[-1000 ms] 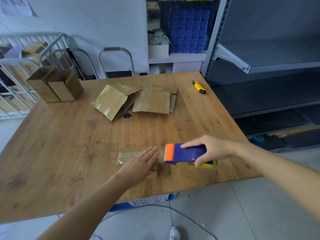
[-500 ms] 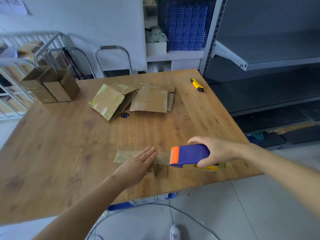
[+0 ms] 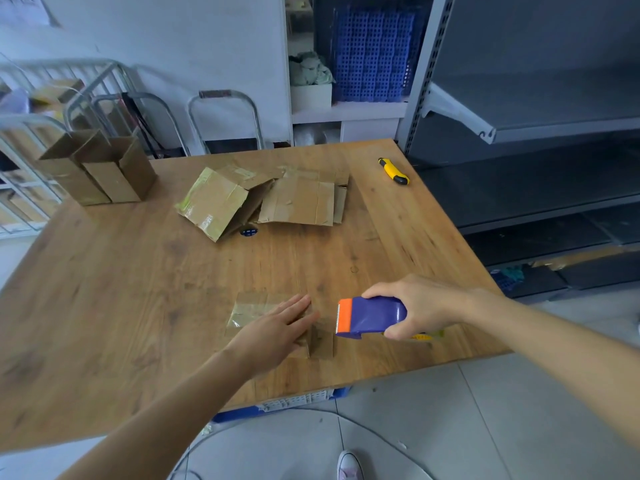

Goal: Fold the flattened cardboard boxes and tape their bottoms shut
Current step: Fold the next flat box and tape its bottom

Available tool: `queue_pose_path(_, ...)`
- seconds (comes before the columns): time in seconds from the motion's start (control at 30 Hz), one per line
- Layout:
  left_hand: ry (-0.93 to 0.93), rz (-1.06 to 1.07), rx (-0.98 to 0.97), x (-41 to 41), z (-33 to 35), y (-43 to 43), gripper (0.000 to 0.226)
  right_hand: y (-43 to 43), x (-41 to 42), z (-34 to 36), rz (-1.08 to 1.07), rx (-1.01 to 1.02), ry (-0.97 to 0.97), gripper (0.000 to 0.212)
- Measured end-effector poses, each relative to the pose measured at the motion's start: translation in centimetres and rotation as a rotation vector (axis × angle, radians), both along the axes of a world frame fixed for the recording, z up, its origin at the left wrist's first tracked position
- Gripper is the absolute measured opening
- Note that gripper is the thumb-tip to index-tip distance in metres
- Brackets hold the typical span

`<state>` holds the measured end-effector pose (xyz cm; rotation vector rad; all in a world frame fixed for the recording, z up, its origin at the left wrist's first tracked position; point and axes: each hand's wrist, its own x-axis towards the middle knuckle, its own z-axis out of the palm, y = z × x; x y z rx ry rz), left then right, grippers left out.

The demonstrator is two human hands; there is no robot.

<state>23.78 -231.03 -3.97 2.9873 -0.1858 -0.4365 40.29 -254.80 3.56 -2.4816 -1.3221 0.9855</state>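
Small cardboard box (image 3: 320, 341) sat near the table's (image 3: 138, 289) front edge under the flat, pressing left hand (image 3: 277, 330) — tape dispenser (image 3: 370, 317), clenched in the right hand (image 3: 422, 306), had drawn rightward clear of it — bottom seam apparently taped, cut unconfirmed.

Left hand (image 3: 273, 327) flat, fingers straight, pressing on small cardboard box (image 3: 249, 308) near front edge of worktop (image 3: 138, 289); clear tape across box's upper face. Right hand (image 3: 419, 306) grips blue tape dispenser (image 3: 370, 317) just right of box, orange toothed end toward left hand. Flattened boxes (image 3: 298, 202) piled mid-worktop. Folded boxes (image 3: 100, 168) upright at far left corner. Yellow utility knife (image 3: 393, 171) near far right edge.
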Motion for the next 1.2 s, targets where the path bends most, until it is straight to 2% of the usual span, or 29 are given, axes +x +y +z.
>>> queue_pose_path(0.23, 0.041, -0.136, 0.176, 1.3, 1.4, -0.5, 0.066, 2.0, -0.2, -0.2, -0.026, -0.039, 0.071, 0.061)
queue_pose_path(0.7, 0.061, -0.140, 0.232, 1.9, 1.4, -1.4, 0.061, 7.1, -1.0, -0.3, 0.004, -0.131, 0.004, 0.053)
queue_pose_path(0.93, 0.056, -0.126, 0.241, 1.6, 2.0, -1.7, 0.058, 6.3, -0.9, -1.1, -0.127, -0.077, 0.120, 0.048)
queue_pose_path(1.07, 0.046, -0.125, 0.260, 1.2, 1.6, -1.6, 0.063, 4.6, -1.1, -2.1, -0.094, -0.162, 0.060, 0.038)
queue_pose_path(1.2, 0.047, -0.107, 0.204, 1.4, 1.3, -1.5, 0.054, 1.3, -0.5, -1.0, -0.244, 0.023, 0.099, 0.044)
